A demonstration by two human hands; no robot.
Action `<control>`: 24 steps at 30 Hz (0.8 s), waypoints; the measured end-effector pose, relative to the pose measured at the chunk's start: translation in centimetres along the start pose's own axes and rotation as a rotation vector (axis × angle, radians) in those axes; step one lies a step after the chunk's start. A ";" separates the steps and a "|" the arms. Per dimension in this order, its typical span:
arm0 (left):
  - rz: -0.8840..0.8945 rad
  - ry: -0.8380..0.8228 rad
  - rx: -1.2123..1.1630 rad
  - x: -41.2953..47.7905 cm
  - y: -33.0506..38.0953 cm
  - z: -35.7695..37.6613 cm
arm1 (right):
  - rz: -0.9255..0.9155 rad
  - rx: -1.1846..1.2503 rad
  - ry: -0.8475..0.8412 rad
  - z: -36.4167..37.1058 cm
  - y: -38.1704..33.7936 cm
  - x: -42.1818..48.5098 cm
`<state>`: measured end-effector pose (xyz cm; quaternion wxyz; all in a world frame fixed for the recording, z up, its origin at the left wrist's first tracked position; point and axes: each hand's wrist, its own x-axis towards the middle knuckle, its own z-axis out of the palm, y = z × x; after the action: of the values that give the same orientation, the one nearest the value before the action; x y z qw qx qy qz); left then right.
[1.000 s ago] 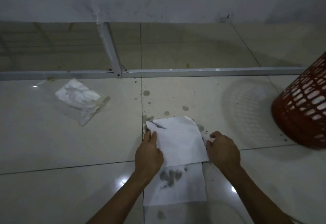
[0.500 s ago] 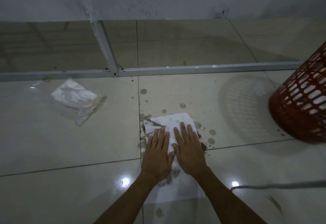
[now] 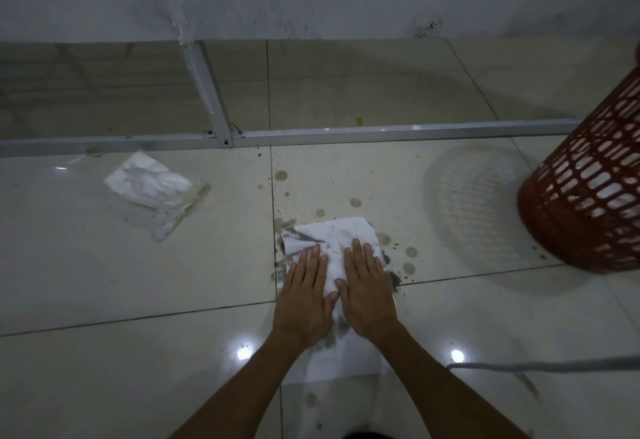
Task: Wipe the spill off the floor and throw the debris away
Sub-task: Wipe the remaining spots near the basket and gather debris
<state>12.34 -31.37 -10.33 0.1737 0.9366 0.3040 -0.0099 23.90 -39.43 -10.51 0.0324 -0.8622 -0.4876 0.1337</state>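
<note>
Paper [image 3: 332, 241], white and smeared with grey stains, lies over dark spill [image 3: 394, 277]; left hand [image 3: 306, 300] and right hand [image 3: 369, 295] press flat on it, fingers spread, gripping nothing.

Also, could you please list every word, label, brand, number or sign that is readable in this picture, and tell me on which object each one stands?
None: no readable text appears anywhere in this view.
paper towel under both hands: only dark wet stains, no print.
crumpled wrapper on the floor: no lettering can be made out.
red basket: plain lattice, no label visible.
</note>
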 end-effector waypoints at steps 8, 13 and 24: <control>0.037 -0.095 -0.004 -3.9 0.6 -0.7 | -0.087 0.030 -0.046 -0.3 0.1 -3.4; 0.133 -0.132 0.066 -6.2 -0.8 -0.3 | -0.331 -0.008 -0.126 -0.9 2.5 -6.2; 0.213 -0.230 0.228 -5.6 -2.5 -1.1 | -0.450 -0.200 -0.202 -1.8 6.5 -3.2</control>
<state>6.27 -32.34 -9.42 0.1003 0.9698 0.1781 -0.1329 28.19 -45.36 -9.32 -0.0727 -0.7132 -0.6787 0.1597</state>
